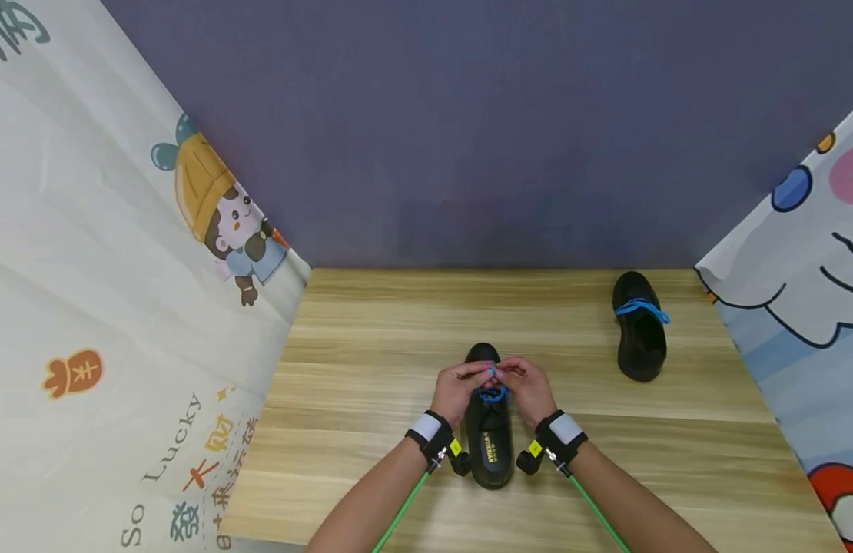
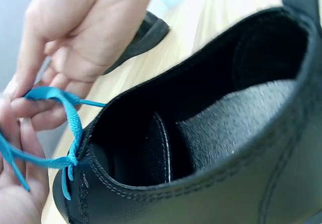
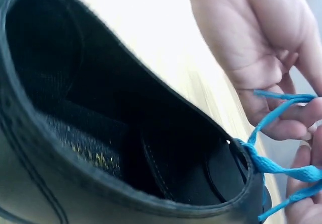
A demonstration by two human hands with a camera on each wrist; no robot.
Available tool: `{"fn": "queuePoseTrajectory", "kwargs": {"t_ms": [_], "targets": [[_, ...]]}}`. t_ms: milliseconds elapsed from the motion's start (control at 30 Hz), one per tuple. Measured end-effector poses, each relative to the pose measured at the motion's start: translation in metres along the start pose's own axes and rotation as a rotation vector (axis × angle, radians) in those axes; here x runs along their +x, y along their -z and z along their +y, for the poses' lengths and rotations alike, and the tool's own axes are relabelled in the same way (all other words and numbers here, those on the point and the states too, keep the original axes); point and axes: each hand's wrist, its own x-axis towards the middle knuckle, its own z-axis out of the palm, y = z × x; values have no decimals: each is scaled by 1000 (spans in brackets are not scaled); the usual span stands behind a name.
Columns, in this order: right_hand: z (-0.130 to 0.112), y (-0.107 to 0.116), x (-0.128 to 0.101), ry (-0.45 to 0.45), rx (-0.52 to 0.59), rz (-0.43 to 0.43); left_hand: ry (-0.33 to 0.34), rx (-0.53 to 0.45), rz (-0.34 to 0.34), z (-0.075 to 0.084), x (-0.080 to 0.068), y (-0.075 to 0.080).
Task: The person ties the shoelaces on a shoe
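Two hands are working above a black lace-up shoe (image 1: pixel 495 424) on the wood-grain counter (image 1: pixel 371 438): the left hand (image 1: pixel 456 392) and the right hand (image 1: pixel 531 392) are both pinching its blue shoelace (image 1: pixel 493 395) in their fingers. Inside the shoe, a grey insole (image 2: pixel 241 116) is lying; the head view is showing its yellow lettering, while the right wrist view is catching mere yellow specks. Only the head view is showing the second black shoe (image 1: pixel 632 349) whole, resting farther off to the right.
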Motion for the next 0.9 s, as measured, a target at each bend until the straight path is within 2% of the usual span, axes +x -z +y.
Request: {"fn": "queuePoseTrajectory", "kwargs": {"t_ms": [167,300,367,500,600,733,900], "targets": [[-2,-3,0,36,-131,16,-8,19,70,1,-1,-5],[-7,-7,-1,92,-170,-13,0,19,139,1,0,-7],[-15,-9,-5,183,-205,-59,16,21,174,2,0,-8],[-36,-14,-18,412,-381,-117,34,24,225,6,-1,-9],[-38,-14,-20,499,-486,-102,45,26,242,8,-2,-8],[-27,-12,-15,503,-488,-90,64,27,232,8,-3,-6],[-1,-7,-4,400,-479,-53,81,46,210,9,-5,-3]]}}
